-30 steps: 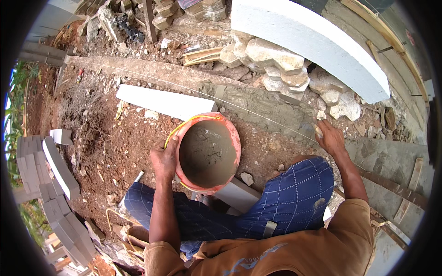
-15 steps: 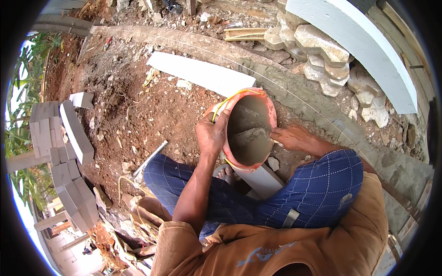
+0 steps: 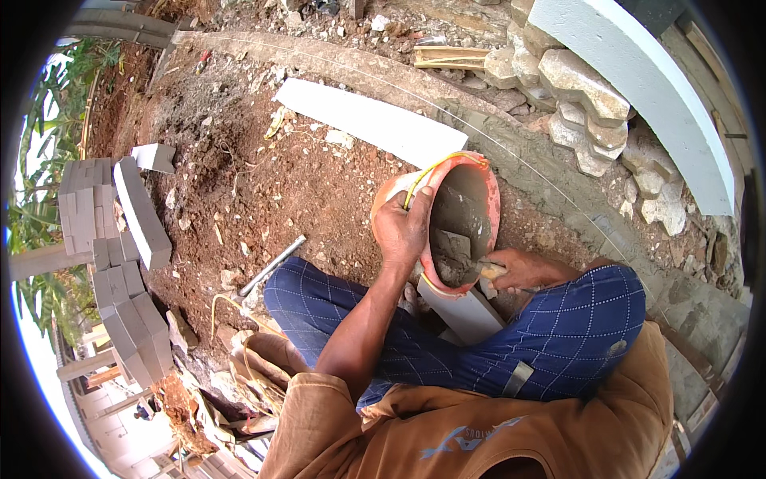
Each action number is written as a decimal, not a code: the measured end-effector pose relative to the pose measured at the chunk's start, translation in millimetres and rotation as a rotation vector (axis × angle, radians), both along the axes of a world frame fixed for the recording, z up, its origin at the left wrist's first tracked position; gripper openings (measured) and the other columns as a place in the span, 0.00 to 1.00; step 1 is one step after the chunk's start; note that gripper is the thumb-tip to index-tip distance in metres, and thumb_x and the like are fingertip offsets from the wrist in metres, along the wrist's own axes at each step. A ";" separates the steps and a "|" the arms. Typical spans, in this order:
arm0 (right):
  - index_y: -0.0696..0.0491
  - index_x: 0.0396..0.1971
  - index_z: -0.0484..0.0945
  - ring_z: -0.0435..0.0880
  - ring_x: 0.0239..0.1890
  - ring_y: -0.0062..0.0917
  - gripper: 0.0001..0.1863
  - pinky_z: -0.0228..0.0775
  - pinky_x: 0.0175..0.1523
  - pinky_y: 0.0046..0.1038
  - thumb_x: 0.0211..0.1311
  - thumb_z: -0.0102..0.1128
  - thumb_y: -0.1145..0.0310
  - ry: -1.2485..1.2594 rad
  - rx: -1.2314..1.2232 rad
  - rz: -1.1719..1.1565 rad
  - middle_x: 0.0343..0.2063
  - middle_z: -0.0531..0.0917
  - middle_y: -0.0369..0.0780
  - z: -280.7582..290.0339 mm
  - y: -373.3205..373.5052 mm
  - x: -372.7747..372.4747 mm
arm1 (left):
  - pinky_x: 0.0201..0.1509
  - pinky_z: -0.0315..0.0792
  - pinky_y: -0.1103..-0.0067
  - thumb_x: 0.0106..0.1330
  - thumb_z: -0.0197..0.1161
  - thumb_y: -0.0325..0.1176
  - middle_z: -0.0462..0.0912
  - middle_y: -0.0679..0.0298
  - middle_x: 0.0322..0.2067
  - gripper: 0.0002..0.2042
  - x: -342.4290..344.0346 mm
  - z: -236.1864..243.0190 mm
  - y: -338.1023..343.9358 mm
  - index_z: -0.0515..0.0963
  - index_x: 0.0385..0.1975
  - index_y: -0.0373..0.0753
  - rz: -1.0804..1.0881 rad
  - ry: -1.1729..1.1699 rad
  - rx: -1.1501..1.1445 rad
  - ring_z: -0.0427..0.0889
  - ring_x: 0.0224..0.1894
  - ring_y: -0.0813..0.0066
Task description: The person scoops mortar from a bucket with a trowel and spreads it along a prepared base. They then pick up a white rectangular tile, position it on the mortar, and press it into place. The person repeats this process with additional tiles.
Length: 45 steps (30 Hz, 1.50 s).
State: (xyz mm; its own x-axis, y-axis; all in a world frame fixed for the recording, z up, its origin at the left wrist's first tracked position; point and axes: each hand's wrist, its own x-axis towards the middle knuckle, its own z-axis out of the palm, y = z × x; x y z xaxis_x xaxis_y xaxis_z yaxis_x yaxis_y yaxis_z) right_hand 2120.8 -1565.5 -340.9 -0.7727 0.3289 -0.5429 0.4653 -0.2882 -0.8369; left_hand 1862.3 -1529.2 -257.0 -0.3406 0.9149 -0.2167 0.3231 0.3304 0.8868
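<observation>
My left hand (image 3: 399, 227) grips the rim and yellow handle of a red bucket (image 3: 492, 195), which is tipped on its side toward the right and has wet grey mortar (image 3: 451, 247) inside. In my right hand (image 3: 519, 270) is a trowel by its wooden handle (image 3: 491, 271), its blade down in the mortar at the bucket's lower right. A pale block (image 3: 467, 315) lies below the bucket between my bent legs. Just above the bucket, a long white block (image 3: 367, 118) rests on the soil.
Grey blocks (image 3: 132, 331) are stacked at left beside a metal tube (image 3: 273, 263). A mortar strip (image 3: 558, 172) with a string line runs diagonally at right. Beyond it are piled pavers (image 3: 582, 80), wood slats (image 3: 447, 57) and a large white panel (image 3: 654, 72).
My right hand has moved from the mortar strip into the bucket with the trowel. My left hand has tilted the bucket further over, and the camera view has shifted.
</observation>
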 end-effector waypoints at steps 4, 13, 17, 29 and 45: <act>0.57 0.57 0.76 0.78 0.29 0.19 0.26 0.71 0.34 0.24 0.62 0.66 0.60 0.175 -0.263 -0.147 0.29 0.82 0.35 27.4 -2.6 35.3 | 0.41 0.76 0.77 0.71 0.65 0.38 0.87 0.62 0.29 0.15 8.1 -1.7 7.0 0.85 0.38 0.27 -0.039 -0.049 -0.038 0.81 0.33 0.80; 0.50 0.67 0.73 0.80 0.34 0.16 0.33 0.73 0.40 0.24 0.61 0.70 0.65 -0.205 0.016 -0.563 0.32 0.83 0.33 84.6 -5.7 202.7 | 0.27 0.67 0.82 0.72 0.64 0.36 0.79 0.70 0.22 0.15 -8.2 3.7 8.8 0.82 0.27 0.31 -0.048 -0.003 0.024 0.71 0.24 0.85; 0.49 0.60 0.77 0.85 0.37 0.29 0.27 0.77 0.43 0.35 0.59 0.68 0.61 -0.619 0.583 -0.577 0.36 0.84 0.39 100.2 -30.3 275.3 | 0.27 0.67 0.82 0.72 0.64 0.35 0.80 0.69 0.23 0.15 -1.2 12.4 12.5 0.82 0.27 0.30 -0.054 0.013 -0.034 0.72 0.24 0.85; 0.48 0.62 0.74 0.85 0.44 0.40 0.28 0.78 0.49 0.41 0.61 0.64 0.60 -0.710 0.929 -0.310 0.44 0.81 0.43 102.0 -16.0 192.3 | 0.30 0.71 0.82 0.72 0.64 0.35 0.84 0.67 0.28 0.13 7.2 24.1 9.4 0.83 0.34 0.28 -0.023 -0.029 -0.109 0.76 0.27 0.83; 0.55 0.56 0.75 0.87 0.40 0.46 0.20 0.79 0.45 0.47 0.66 0.54 0.67 -0.464 0.993 0.200 0.44 0.84 0.51 53.6 29.9 31.9 | 0.31 0.73 0.75 0.69 0.68 0.42 0.85 0.62 0.25 0.17 5.8 2.5 -4.4 0.84 0.33 0.29 -0.067 -0.020 -0.038 0.78 0.26 0.80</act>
State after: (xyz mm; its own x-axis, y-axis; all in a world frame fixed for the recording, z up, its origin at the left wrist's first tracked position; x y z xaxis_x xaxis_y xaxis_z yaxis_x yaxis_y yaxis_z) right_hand 2152.8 -1535.6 -287.3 -0.6507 0.6696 -0.3581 0.7561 0.5279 -0.3869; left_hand 1868.1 -1533.6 -254.5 -0.2745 0.9262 -0.2583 0.3278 0.3427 0.8804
